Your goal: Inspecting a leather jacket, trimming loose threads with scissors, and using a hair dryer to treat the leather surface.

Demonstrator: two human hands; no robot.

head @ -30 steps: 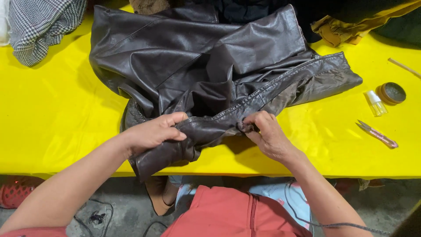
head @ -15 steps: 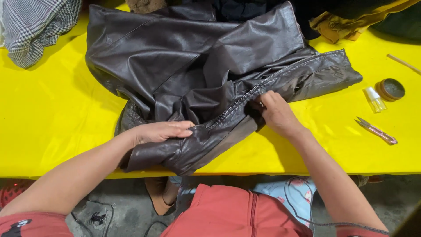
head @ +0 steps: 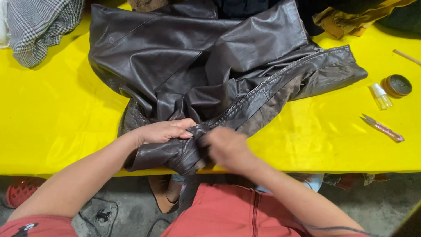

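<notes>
A dark brown leather jacket (head: 197, 61) lies crumpled on a yellow table (head: 52, 118), one folded edge hanging over the near side. My left hand (head: 162, 131) lies flat on that near fold, pressing it down with fingers together. Just to its right, my right hand (head: 226, 147) is blurred with motion and sits on the jacket's stitched seam edge, fingers curled onto the leather. The two hands are almost touching.
A checked grey cloth (head: 39, 26) lies at the back left. An ochre garment (head: 351, 17) is at the back right. On the right lie a small clear bottle (head: 380, 96), a round brown tin (head: 397, 85), small pink-handled snips (head: 382, 127) and a thin stick (head: 407, 57).
My right hand has slid left and toward me along the seam, ending beside my left hand. My left hand stays on the near fold.
</notes>
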